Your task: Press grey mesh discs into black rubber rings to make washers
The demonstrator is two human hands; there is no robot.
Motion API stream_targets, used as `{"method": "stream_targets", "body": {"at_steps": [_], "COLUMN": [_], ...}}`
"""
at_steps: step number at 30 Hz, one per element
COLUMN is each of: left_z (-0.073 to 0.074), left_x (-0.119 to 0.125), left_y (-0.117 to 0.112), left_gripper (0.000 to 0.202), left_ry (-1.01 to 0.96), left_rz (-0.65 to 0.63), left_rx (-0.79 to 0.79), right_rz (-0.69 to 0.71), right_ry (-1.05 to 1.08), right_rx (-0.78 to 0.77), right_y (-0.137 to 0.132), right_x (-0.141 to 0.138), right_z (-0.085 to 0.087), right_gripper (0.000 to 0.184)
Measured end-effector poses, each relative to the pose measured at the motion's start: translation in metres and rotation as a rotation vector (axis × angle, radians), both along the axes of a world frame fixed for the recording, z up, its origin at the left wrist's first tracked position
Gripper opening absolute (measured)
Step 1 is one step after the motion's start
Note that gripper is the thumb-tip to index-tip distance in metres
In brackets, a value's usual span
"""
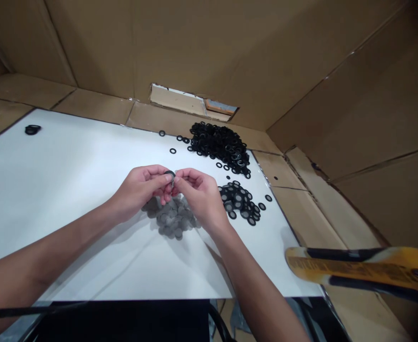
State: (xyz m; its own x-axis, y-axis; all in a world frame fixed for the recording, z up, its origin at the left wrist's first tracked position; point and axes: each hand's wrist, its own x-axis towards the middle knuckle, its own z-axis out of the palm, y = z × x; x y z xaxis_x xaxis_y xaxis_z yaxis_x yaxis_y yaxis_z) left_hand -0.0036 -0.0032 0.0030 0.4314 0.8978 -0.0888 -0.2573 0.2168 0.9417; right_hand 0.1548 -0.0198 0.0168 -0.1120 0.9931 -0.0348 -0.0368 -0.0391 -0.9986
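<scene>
A head-worn camera is being aimed forward and down, close above the white tabletop (pixel 62 190), with the left hand (pixel 139 190) and right hand (pixel 200 194) framed just over it.

Matt black rubber rings (pixel 219 148), rough grey wire-mesh discs (pixel 170 218)

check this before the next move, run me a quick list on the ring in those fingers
1. Grip on the black rubber ring, held between the left hand and right hand: ok
2. Mesh seated in that ring: cannot tell, fingers hide it
3. Grey mesh discs within reach under the hands: ok
4. Loose black rings available at the far side: ok
5. Black rings with grey centres kept apart from the grey mesh discs: ok
6. Stray rings off the pile on the white board: not ok
</scene>
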Motion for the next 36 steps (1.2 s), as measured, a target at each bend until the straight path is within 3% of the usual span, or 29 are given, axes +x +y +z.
{"method": "stream_targets", "body": {"at_steps": [6, 13, 24, 29, 36], "left_z": [0.000, 0.000, -0.002, 0.000, 0.002], "left_x": [0.003, 0.002, 0.001, 0.003, 0.003], "left_y": [-0.001, 0.001, -0.002, -0.004, -0.005], "left_gripper": [0.017, 0.016, 0.017, 0.015, 0.016], "left_ry": [0.019, 0.001, 0.046, 0.064, 0.061], "left_rz": [-0.017, 0.011, 0.136, 0.116, 0.125], "left_rx": [0.003, 0.011, 0.122, 0.133, 0.113], "right_rz": [0.063, 0.030, -0.019, -0.075, -0.027], "right_ry": [0.055, -0.068, -0.098, -0.080, -0.043], "right_rx": [0.065, 0.197, 0.211, 0.205, 0.205], "right_y": [-0.004, -0.007, -0.009, -0.010, -0.011], "right_x": [-0.004, -0.004, -0.004, -0.007, -0.008], "right_z": [-0.006, -0.012, -0.004, -0.005, -0.006], "right_gripper": [0.013, 0.008, 0.010, 0.010, 0.008]}}
